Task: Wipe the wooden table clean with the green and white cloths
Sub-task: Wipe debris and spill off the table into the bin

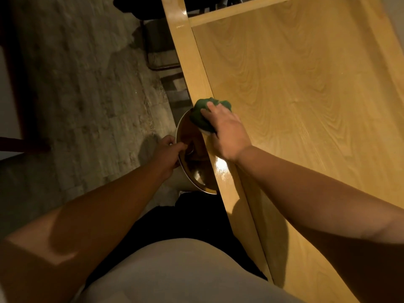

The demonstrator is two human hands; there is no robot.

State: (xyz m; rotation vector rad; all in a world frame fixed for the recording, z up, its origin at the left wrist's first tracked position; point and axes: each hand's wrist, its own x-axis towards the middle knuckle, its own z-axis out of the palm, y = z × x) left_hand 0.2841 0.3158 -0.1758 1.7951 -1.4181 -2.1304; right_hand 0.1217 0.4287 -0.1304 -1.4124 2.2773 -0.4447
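The light wooden table [295, 95] fills the right half of the view, its glossy left edge running top to bottom. A bunched green cloth [200, 115] lies at that edge, overhanging a metal bowl [192, 171], with a sliver of white cloth [206, 132] showing under it. My right hand [227, 132] presses on the green cloth, fingers spread over it. Just below the table edge, my left hand [168, 155] grips the bowl's rim, thumb hooked inside.
A stone-tiled floor [87, 95] lies to the left. A dark chair frame [159, 49] stands under the table's far left edge. My body in a light shirt and dark trousers is against the table's near edge.
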